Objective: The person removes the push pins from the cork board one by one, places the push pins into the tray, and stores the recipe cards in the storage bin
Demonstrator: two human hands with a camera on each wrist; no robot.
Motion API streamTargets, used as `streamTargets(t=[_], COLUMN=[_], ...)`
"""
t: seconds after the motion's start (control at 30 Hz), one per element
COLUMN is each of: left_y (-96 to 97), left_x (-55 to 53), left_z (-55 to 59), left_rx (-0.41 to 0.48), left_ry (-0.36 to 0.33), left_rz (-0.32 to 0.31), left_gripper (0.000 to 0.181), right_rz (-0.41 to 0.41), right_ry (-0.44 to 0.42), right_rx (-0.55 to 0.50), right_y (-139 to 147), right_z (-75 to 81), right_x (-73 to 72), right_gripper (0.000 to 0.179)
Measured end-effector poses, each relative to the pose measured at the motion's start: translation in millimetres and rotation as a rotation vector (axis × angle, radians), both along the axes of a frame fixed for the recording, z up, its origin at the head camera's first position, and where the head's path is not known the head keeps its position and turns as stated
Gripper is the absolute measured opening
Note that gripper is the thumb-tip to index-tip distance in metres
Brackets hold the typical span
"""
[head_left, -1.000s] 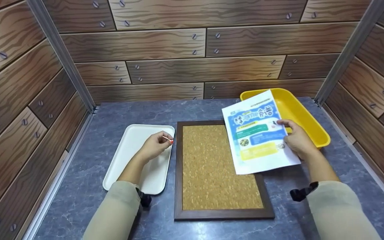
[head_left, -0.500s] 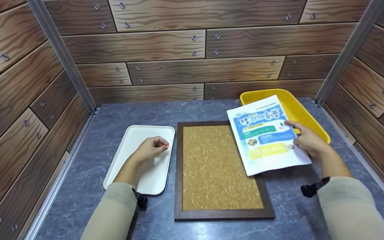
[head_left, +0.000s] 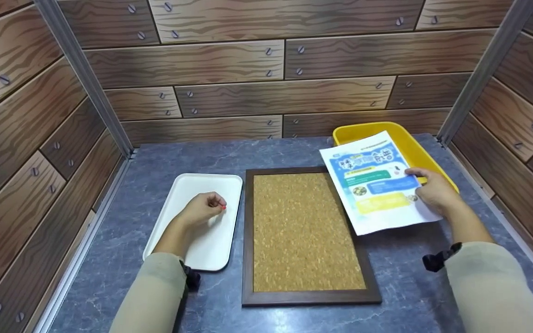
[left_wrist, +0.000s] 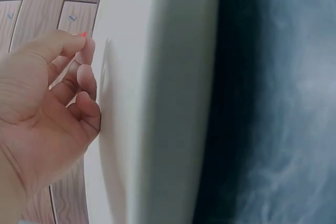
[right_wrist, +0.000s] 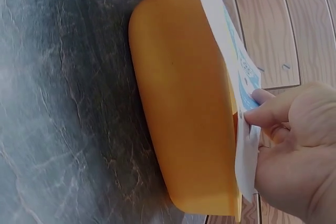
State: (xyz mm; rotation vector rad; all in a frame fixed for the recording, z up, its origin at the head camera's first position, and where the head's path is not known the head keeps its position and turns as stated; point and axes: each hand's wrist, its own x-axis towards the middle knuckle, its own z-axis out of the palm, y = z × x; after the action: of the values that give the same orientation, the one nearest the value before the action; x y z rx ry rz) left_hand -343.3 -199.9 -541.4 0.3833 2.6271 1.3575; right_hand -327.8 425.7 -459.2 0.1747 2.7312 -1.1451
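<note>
Over the white tray, my left hand pinches a small red thing between thumb and fingertips. Only a red bit of it shows in the left wrist view, too small to tell its kind. My right hand holds a printed paper sheet by its right edge, thumb on the printed face. The sheet is tilted, overlapping the yellow bin and the right side of the cork board in the head view. In the right wrist view the paper bends slightly beside the bin's wall.
The cork board's dark brown frame lies flat on the blue-grey marbled table, between tray and bin. Wood-patterned panels enclose the back and both sides, with metal posts at the corners.
My right hand has moved right with the paper sheet, uncovering more of the cork board. My left hand has shifted left and slightly nearer, farther in over the tray, still pinching the red thing.
</note>
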Motion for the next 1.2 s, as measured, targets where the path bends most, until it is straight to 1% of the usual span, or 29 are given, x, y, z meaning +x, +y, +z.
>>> streamTargets(t=[0.07, 0.2, 0.3, 0.4, 0.5, 0.67, 0.87, 0.93, 1.03, 1.1, 1.2], left_y=[-1.3, -3.1, -4.3, -4.7, -4.8, -5.5, -5.4, -5.1, -4.8, -4.7, -4.8], left_x=[-0.6, -2.1, -2.5, -2.5, -2.0, -0.6, -0.9, -1.2, -0.7, -0.3, 0.9], left_z=[-0.2, -1.0, -1.9, -2.6, -2.5, -1.0, 0.2, 0.4, 0.5, 0.2, -0.3], left_rx=[-0.014, -0.055, -0.096, -0.130, -0.144, -0.148, -0.163, -0.167, -0.169, -0.169, -0.174], left_ry=[-0.003, -0.005, -0.001, -0.002, 0.000, 0.005, 0.015, 0.025, 0.022, 0.018, 0.010], left_rz=[0.007, 0.028, 0.038, 0.042, 0.038, 0.005, -0.015, -0.023, -0.019, -0.017, -0.005], left_gripper=[0.012, 0.011, 0.010, 0.007, 0.007, 0.009, 0.010, 0.011, 0.010, 0.011, 0.011], right_rz=[0.012, 0.061, 0.079, 0.057, 0.006, -0.040, -0.017, -0.002, 0.013, 0.013, -0.009], right_ry=[0.011, 0.041, 0.044, 0.027, 0.025, 0.058, 0.065, 0.075, 0.105, 0.122, 0.133], right_rx=[0.033, 0.104, 0.126, 0.122, 0.121, 0.158, 0.200, 0.215, 0.243, 0.260, 0.267], right_y=[3, 11, 15, 18, 20, 25, 29, 29, 29, 29, 31], right_z=[-0.1, 0.2, 0.6, 0.7, -0.8, -4.7, -5.9, -5.7, -6.0, -6.1, -7.1], right_x=[-1.9, -4.9, -6.3, -6.9, -7.3, -8.6, -11.3, -12.2, -13.0, -12.9, -12.6], right_gripper=[0.081, 0.088, 0.092, 0.093, 0.086, 0.076, 0.079, 0.080, 0.081, 0.079, 0.073])
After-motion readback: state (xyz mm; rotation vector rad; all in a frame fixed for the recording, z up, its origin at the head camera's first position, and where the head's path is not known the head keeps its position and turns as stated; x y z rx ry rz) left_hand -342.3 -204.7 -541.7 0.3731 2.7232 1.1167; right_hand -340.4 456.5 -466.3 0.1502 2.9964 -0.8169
